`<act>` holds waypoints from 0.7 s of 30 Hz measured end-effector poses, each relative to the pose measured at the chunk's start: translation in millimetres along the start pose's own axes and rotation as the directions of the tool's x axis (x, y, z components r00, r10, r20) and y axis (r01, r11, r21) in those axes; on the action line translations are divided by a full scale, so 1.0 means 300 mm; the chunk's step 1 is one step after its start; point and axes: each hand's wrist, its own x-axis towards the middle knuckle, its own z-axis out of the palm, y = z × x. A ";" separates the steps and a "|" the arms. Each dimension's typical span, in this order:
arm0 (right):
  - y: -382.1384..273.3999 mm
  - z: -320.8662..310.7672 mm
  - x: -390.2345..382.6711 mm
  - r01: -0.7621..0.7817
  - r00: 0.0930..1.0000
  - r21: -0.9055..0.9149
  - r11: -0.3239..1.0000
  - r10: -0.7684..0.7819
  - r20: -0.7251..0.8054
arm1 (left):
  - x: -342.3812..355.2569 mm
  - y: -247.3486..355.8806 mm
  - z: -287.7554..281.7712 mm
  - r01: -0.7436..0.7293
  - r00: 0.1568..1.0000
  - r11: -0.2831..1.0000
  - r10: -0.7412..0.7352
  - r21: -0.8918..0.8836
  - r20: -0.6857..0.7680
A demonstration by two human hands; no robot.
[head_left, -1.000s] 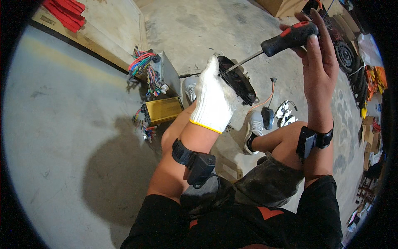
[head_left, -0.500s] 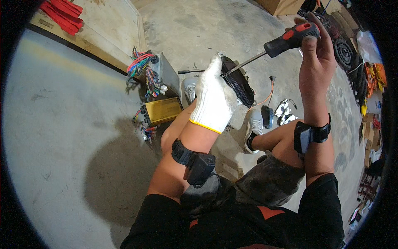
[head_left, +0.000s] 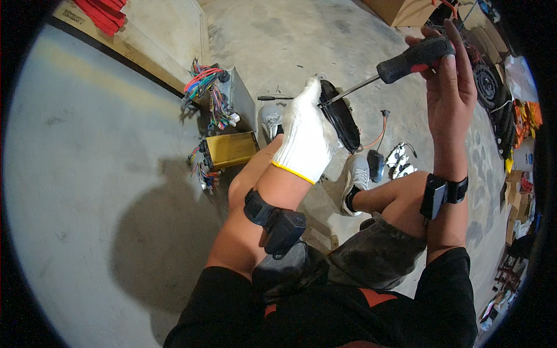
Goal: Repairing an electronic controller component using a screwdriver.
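My left hand (head_left: 304, 127), in a white knit glove with a yellow hem, grips a dark oval housing (head_left: 339, 119) by its left side. What the housing is I cannot make out. Bare and raised at the upper right, my right hand (head_left: 452, 87) holds a screwdriver (head_left: 415, 60) with a black and red handle. Its shaft slants down to the left, and the tip meets the housing near the gloved thumb. The fingers behind the handle are partly hidden.
Left of my legs lie a silver box (head_left: 241, 98) and a gold box (head_left: 232, 149), both with bundled coloured wires. A black connector lead (head_left: 272, 98) lies near my left shoe. By my right shoe are a small dark part (head_left: 375, 164) and white pieces (head_left: 399, 161). A cardboard box (head_left: 400, 13) stands farther off.
The screwdriver handle has turned, showing less red, and my right fingers have shifted around it. Both hands appear slightly farther right; the tip stays at the housing.
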 end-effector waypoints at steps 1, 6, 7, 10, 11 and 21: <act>0.013 -0.015 -0.006 -0.003 0.995 -0.151 0.989 -0.012 -0.095 | 0.003 0.000 -0.008 -0.002 1.000 1.000 0.002 -0.003 0.001; 0.013 0.007 0.013 0.002 0.992 0.099 0.995 0.011 -0.128 | -0.031 0.013 0.018 0.070 0.997 0.998 -0.070 -0.009 -0.014; -0.001 0.012 0.004 -0.009 0.996 0.067 0.998 0.015 -0.090 | -0.035 0.015 0.025 0.072 0.997 0.997 -0.072 -0.010 -0.010; 0.008 -0.037 -0.007 -0.036 0.997 -0.155 0.987 0.025 -0.073 | -0.048 0.023 0.030 0.044 0.999 0.999 -0.044 0.011 -0.001; 0.005 -0.036 -0.003 -0.056 0.995 -0.343 0.938 0.024 -0.095 | -0.042 0.022 0.022 0.041 0.999 0.999 -0.041 0.014 0.007; 0.020 -0.049 -0.009 -0.057 0.991 -0.352 0.934 0.011 -0.131 | -0.031 0.025 0.022 0.015 0.998 1.000 -0.014 -0.023 0.053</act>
